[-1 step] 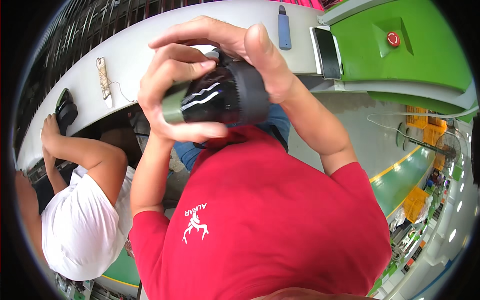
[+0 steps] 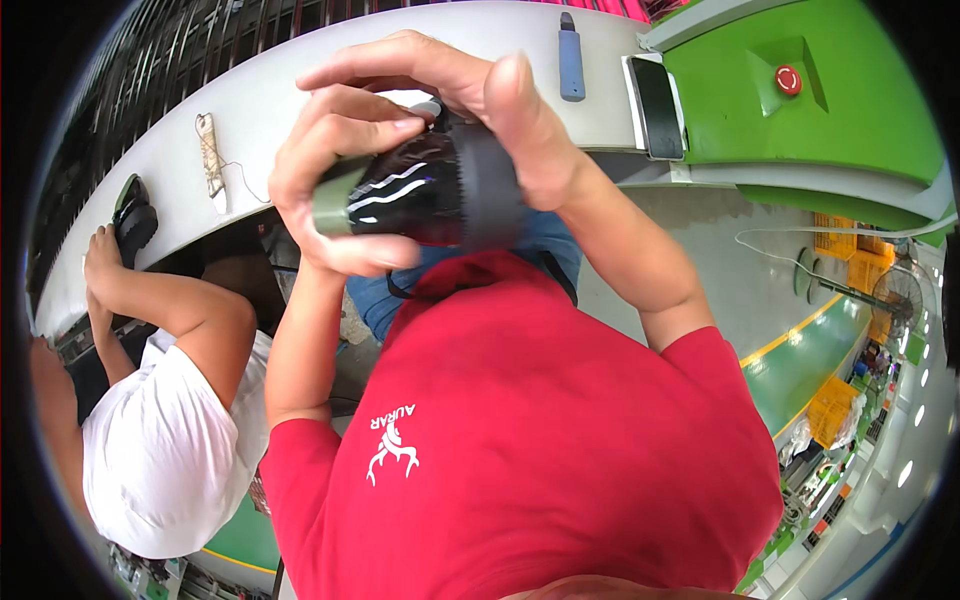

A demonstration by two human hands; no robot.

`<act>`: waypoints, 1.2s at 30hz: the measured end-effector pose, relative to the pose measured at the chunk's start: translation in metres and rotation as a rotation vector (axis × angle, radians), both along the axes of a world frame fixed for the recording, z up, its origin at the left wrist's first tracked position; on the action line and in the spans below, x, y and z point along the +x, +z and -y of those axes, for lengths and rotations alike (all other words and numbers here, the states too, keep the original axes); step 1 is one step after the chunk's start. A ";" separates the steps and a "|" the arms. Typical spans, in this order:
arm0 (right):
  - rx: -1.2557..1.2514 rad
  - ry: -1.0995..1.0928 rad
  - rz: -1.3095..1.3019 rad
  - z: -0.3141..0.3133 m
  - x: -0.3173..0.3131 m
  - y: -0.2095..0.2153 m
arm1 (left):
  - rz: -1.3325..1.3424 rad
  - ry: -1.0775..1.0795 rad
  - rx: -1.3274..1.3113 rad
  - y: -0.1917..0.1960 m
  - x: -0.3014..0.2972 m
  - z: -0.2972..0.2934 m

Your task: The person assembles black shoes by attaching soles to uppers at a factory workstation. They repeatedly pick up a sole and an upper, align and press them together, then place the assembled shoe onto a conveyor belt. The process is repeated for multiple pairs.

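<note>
Between my hands, above the near edge of the white table, is a glossy black shoe [image 2: 405, 190] with a green end and a thick, matte black toothed sole [image 2: 490, 185]. White streaks shine along its dark side. My left hand [image 2: 320, 165] wraps round the green end, its thumb lying along the near side. From the other side my right hand [image 2: 535, 140] presses its palm to the sole, with its fingers reaching over the far side. Those fingers partly hide the far side of the shoe and a small light grey piece [image 2: 428, 108] there.
On the white table [image 2: 270, 85] lie a blue-handled tool [image 2: 570, 62], a phone [image 2: 656, 105] and a tape-wrapped tool [image 2: 210, 160] with a string. A green machine [image 2: 720, 90] with a red button stands right. At left a co-worker's hand [image 2: 102, 262] touches a similar dark shoe [image 2: 132, 222].
The shoe has shifted slightly left and turned a little between my hands. My left thumb has moved a bit left with it.
</note>
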State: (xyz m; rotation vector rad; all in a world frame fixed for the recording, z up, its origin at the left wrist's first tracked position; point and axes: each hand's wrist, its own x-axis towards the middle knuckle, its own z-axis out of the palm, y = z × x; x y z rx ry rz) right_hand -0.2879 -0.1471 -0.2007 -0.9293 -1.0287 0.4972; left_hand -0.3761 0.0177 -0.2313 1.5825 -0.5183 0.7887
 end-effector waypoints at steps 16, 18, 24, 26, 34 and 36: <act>-0.401 -0.660 0.791 0.027 0.030 -0.066 | -0.538 0.048 -0.454 -0.004 -0.009 -0.049; -0.455 -0.767 0.974 0.033 0.037 -0.059 | -0.558 0.120 -0.007 -0.026 -0.008 -0.067; -0.551 -0.879 1.082 0.044 0.024 -0.067 | -0.402 0.319 0.372 -0.059 -0.005 -0.035; -0.513 -0.896 1.080 0.045 0.024 -0.070 | -0.389 0.332 0.371 -0.060 -0.006 -0.034; -0.488 -0.959 1.047 0.044 0.012 -0.074 | -0.294 0.389 0.345 -0.066 -0.006 -0.031; -0.497 -0.965 1.033 0.044 0.009 -0.073 | -0.282 0.385 0.354 -0.065 -0.006 -0.032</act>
